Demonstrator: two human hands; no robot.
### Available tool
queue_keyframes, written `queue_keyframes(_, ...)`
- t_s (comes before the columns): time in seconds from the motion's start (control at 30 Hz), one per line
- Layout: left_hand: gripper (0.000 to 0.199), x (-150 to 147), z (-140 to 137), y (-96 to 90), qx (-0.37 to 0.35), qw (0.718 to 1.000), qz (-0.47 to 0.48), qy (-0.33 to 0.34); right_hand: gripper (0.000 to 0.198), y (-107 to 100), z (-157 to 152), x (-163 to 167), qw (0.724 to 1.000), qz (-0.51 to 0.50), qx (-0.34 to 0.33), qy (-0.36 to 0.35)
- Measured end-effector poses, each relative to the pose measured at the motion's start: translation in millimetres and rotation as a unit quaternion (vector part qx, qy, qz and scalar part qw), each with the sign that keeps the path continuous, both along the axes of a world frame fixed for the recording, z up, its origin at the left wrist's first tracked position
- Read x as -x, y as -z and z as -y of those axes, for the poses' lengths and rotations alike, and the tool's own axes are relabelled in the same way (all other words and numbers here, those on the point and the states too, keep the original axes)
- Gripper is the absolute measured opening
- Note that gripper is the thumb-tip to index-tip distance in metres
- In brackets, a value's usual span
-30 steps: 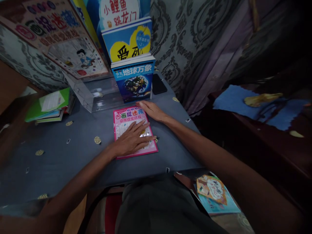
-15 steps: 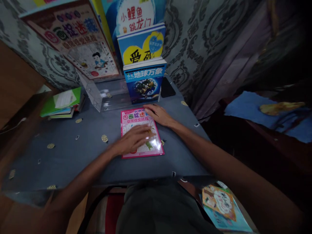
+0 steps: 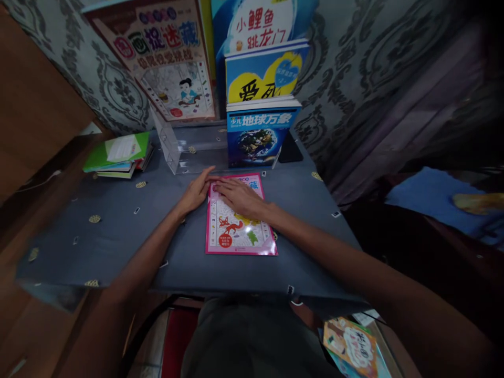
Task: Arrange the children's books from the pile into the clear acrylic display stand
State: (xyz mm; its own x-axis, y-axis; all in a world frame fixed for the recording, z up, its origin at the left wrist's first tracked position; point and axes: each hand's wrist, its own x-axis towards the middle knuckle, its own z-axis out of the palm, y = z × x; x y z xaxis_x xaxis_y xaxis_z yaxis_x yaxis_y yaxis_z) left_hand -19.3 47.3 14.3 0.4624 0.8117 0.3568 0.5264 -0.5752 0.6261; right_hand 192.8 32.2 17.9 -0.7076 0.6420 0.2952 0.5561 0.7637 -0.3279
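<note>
A pink-bordered picture book with a fox on its cover lies closed on the cloth-covered table. My right hand rests flat across the upper part of its cover, fingers stretched to the left and hiding part of the title. At the book's upper left edge is my left hand, its fingers extended and their tips close to those of the right hand. Neither hand grips anything.
Behind the book, a clear display stand bears a brown-edged book, a blue earth book and others. A dark phone lies to its right. Several books are stacked at left; more books lie below right.
My left hand has moved off the middle of the cover to its upper left edge. My right hand has slid from the upper right edge leftward over the cover. The view has shifted.
</note>
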Motion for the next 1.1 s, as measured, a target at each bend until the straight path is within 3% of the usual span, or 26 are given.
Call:
queue_keyframes(0.17,0.05,2,-1,1.6,0.02,1.0,0.011,0.016,0.037,0,31,24,0.998,0.004,-0.015,-0.064)
queue_keyframes(0.57,0.045,0,2,-0.8,0.013,1.0,0.001,0.026,0.051,-2,114,31,0.989,0.05,0.009,-0.14)
queue_keyframes(0.87,0.04,-2,8,-2.6,-0.03,0.997,-0.06,0.023,0.055,-8,134,10,0.993,0.055,0.002,-0.108)
queue_keyframes(1.1,0.04,-3,11,-3.3,-0.045,0.993,-0.113,0.005,0.056,-2,149,-26,0.999,0.011,0.042,-0.03)
